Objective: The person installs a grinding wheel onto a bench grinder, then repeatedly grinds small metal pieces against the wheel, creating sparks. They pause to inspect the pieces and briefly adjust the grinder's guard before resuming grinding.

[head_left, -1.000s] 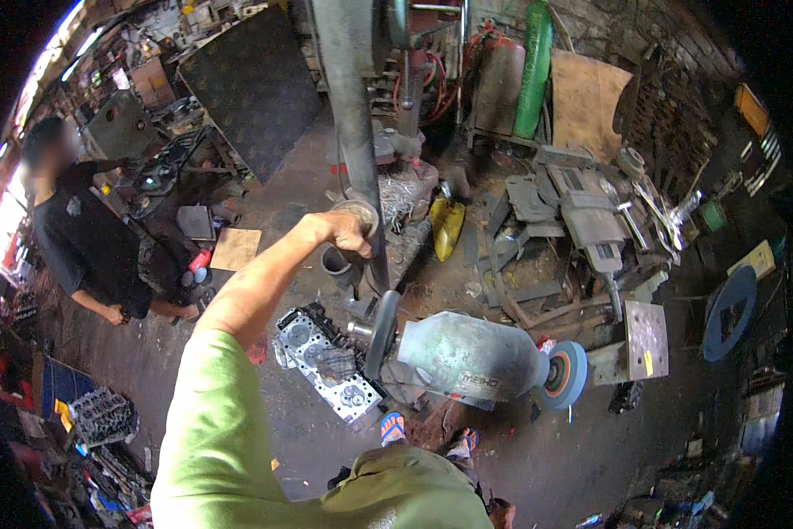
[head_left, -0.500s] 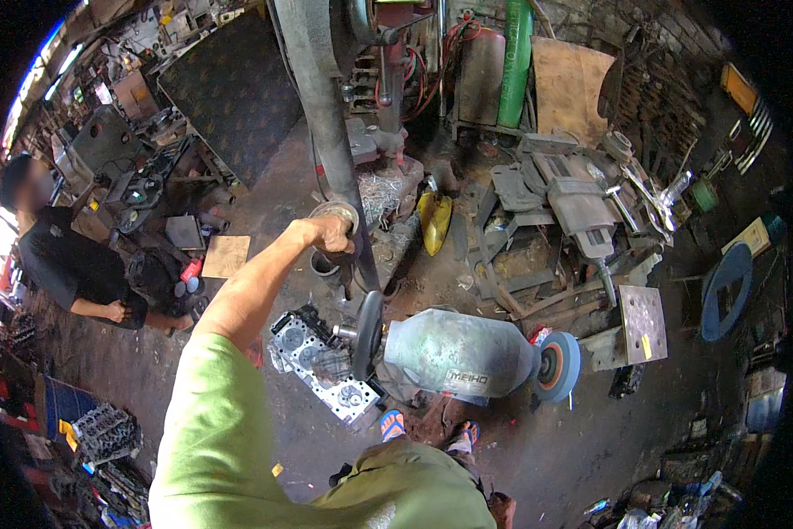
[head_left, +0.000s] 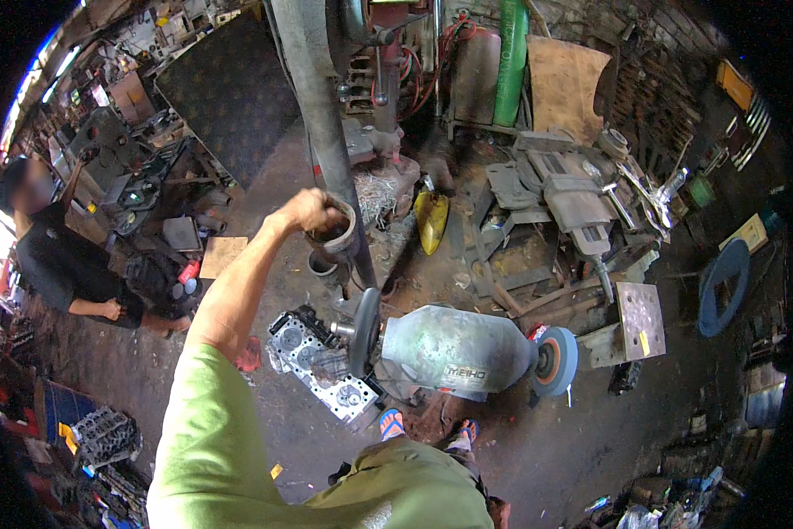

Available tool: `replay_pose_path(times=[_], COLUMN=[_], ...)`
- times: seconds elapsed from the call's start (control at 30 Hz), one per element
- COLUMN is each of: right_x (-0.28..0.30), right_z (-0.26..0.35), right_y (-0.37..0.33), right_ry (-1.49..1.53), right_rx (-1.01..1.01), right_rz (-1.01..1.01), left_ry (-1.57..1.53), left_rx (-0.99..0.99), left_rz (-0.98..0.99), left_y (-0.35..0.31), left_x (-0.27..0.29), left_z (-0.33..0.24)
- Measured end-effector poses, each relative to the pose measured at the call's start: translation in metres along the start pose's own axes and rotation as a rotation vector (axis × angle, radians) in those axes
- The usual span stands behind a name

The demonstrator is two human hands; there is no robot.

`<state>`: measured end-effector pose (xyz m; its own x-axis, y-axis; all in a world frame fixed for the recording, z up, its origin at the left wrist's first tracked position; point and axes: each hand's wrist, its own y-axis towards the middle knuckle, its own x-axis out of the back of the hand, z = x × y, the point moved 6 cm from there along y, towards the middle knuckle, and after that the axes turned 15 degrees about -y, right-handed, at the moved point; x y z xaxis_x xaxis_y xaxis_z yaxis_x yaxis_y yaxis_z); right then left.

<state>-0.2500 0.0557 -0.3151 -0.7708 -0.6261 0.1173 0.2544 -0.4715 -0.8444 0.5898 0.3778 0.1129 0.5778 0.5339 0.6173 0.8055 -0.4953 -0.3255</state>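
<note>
My left hand [head_left: 305, 211] reaches forward to a round metal cup [head_left: 347, 231] fixed against an upright pipe [head_left: 333, 145]. The fingers are curled and dip over the rim; the fingertips and anything in them are hidden. My right hand is out of view. Below stands a grey bench grinder [head_left: 454, 348], with a dark wheel [head_left: 365, 333] on its left end and a blue-grey grinding wheel [head_left: 555, 361] on its right. On the floor beside it lies an engine cylinder head [head_left: 321, 366].
A person in dark clothes [head_left: 61, 264] stands at the left. A yellow pointed metal piece [head_left: 432, 220] lies beyond the grinder. Metal scrap [head_left: 560, 203] is heaped at the right, near a green gas cylinder [head_left: 510, 66]. An engine block [head_left: 105, 435] sits at lower left.
My left hand has moved slightly left and up, with its fingers now over the cup's rim. More of the cup's mouth shows. The person at the left has raised an arm.
</note>
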Motion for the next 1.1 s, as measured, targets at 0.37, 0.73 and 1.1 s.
replay_pose_path(times=[0.37,0.73,1.1], right_x=[-0.020,-0.029,-0.051], right_z=[0.063,0.060,0.114], right_y=[-0.046,-0.063,-0.078], right_ry=[-0.606,-0.087,-0.790], right_rx=[0.390,0.079,0.165], right_rz=[-0.090,0.022,-0.255], left_ry=[0.086,0.034,0.412], left_rx=[0.466,0.329,-0.082], left_rz=[-0.254,-0.157,0.053], left_y=[0.010,0.012,0.008], left_x=[-0.001,0.008,-0.060], left_z=[0.075,0.064,0.009])
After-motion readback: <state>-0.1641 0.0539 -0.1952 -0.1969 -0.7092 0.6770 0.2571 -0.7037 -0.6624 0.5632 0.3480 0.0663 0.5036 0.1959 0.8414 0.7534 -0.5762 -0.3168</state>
